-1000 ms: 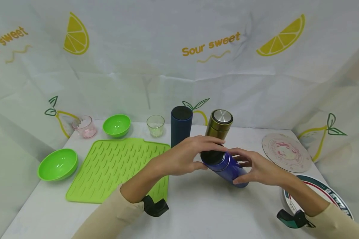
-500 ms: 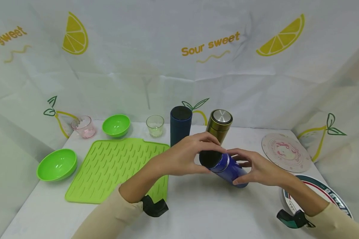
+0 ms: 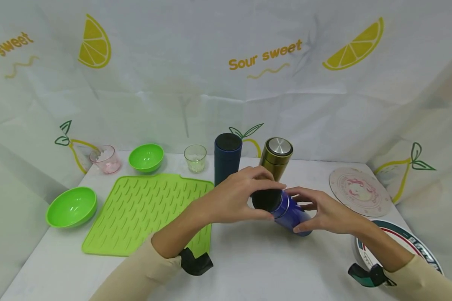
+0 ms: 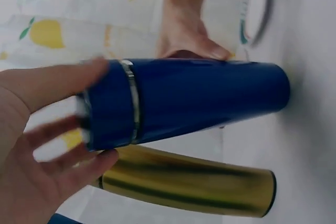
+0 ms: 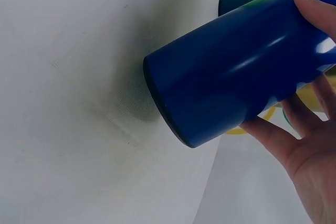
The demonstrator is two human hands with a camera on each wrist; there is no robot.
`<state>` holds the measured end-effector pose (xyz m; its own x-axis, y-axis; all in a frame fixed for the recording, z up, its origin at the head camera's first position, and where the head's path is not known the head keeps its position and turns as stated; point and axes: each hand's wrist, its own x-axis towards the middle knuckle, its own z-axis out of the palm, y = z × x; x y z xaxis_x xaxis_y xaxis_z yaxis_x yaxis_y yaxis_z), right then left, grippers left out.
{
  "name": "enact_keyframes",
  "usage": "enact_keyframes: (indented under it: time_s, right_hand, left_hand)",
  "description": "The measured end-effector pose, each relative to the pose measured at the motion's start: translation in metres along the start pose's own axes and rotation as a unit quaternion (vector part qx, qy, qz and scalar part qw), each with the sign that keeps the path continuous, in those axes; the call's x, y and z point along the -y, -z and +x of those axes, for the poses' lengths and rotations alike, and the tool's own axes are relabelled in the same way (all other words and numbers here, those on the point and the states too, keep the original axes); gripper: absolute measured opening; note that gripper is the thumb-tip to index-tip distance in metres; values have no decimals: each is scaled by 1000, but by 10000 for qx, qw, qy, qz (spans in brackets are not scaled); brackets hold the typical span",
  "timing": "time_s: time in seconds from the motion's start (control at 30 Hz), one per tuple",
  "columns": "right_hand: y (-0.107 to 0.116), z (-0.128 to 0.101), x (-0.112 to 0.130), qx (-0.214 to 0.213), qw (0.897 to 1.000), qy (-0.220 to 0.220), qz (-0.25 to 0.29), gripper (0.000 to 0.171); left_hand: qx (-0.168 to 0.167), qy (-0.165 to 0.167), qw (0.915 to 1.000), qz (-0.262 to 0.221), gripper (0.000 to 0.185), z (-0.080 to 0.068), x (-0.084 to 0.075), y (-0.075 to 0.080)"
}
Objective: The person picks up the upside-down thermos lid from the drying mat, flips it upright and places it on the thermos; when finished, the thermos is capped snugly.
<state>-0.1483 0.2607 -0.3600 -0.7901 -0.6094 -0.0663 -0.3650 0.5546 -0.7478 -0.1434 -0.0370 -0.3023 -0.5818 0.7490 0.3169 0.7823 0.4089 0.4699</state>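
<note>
At the middle of the white desk (image 3: 248, 267), seen from your head, your left hand (image 3: 233, 198) curls around the black cap end of the glossy blue cylindrical metal flask (image 3: 286, 211), which is tilted, its base low toward your right hand (image 3: 324, 215), whose fingers wrap the lower body. Behind it stand a gold metal flask with a steel lid (image 3: 276, 158) and a dark navy tumbler (image 3: 227, 161); a green ribbed silicone mat (image 3: 143, 209) lies to the left.

From your left wrist, fingers and thumb clasp the cap above the silver ring; hold it squarely so any twist stays on the axis.

From your right wrist, the base hovers just above the desk; keep that grip firm so the body does not turn.
</note>
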Motion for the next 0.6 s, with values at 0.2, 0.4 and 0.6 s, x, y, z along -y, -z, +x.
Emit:
enact_keyframes:
  time_s: [0.2,0.4,0.6]
  right_hand:
    - [1,0,-1,-50,10000,39,-38,83]
    - [1,-2,-2,-67,9999,50,-56,83]
    - [1,-2,-2,-92,9999,94,-50,83]
  left_hand:
    - [29,165,9998,70,78,0,-1,0]
    - [50,-207,9994,-285,64,0,0,-3]
    - [-206,-18,9997,109,72,0,0,-7]
